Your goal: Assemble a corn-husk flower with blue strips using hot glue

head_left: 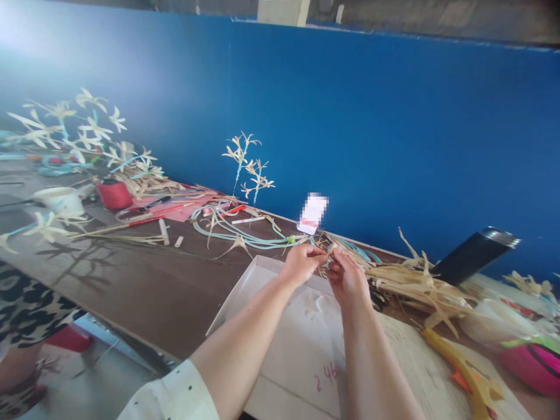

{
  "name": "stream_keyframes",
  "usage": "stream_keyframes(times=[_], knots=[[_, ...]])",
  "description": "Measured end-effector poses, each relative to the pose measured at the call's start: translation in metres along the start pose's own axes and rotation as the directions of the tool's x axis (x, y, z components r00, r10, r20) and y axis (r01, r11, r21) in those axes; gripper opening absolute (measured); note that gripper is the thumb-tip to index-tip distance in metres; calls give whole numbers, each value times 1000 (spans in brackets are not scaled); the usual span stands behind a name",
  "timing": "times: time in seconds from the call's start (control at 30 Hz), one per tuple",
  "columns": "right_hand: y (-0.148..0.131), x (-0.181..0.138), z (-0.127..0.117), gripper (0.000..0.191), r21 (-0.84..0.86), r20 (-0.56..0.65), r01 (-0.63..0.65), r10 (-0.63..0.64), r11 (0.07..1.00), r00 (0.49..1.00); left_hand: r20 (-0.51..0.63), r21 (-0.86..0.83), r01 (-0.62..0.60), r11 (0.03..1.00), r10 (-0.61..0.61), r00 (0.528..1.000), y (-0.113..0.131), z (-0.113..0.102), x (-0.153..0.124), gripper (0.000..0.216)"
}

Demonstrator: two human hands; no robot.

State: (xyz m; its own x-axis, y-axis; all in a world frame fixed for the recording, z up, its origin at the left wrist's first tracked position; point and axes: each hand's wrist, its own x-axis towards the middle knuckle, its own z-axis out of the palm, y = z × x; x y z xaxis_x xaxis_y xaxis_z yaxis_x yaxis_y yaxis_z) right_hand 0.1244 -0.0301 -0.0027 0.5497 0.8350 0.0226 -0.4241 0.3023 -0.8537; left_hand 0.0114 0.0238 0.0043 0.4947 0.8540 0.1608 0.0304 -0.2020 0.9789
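And here at the centre, both hands meet over the far edge of a shallow white tray [301, 350]! The left hand [304, 261] has thumb and fingers pressed together at the tips, pinching a small tan piece [331, 252]; the right hand [349, 274] comes in from the other side, its thumb and fingertips pinching that same piece. It's up above the tray's far rim, mostly hidden by the fingers. "2.46" sits in magenta on the near part of the tray.

Just beyond the hands, a pale upright panel [311, 214], pixelated, stands before the blue wall [394, 134]. Look left of it: two pale artificial flower sprays [237, 153] rise on thin stems, with light-blue cords [245, 238] looped on the brown table [175, 286] below. Farther left, pink paper [186, 209], a red spool [114, 195] and a big cluster of pale flowers [90, 131].

Over to the right, dry husk strips [406, 283] lie piled near the right hand, a black flask [475, 256] tilted behind them. Nearer, there's a yellow glue gun [459, 359], and at far left, a person's patterned clothing [30, 303].
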Motion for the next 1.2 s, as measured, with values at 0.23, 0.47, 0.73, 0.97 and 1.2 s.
stream_keyframes(times=[0.23,0.47,0.73,0.97,1.2], knots=[[0,-1,1,22,10,5,-1,1,1000,1000,10,1,-1,1000,1,1000,0,-1,-1,27],[-1,-1,1,19,12,21,-1,1,1000,1000,21,-49,11,999,-10,1000,-1,-1,1,28],[-1,0,1,23,-7,-26,-19,19,1000,999,-10,-131,33,991,-34,999,-4,1,4,33],[-2,-2,2,27,-5,21,6,-6,1000,1000,16,-170,-13,985,16,1000,0,1,3,26],[-7,-5,5,26,52,59,39,-42,998,997,30,-83,-30,996,33,999,-5,2,4,25]])
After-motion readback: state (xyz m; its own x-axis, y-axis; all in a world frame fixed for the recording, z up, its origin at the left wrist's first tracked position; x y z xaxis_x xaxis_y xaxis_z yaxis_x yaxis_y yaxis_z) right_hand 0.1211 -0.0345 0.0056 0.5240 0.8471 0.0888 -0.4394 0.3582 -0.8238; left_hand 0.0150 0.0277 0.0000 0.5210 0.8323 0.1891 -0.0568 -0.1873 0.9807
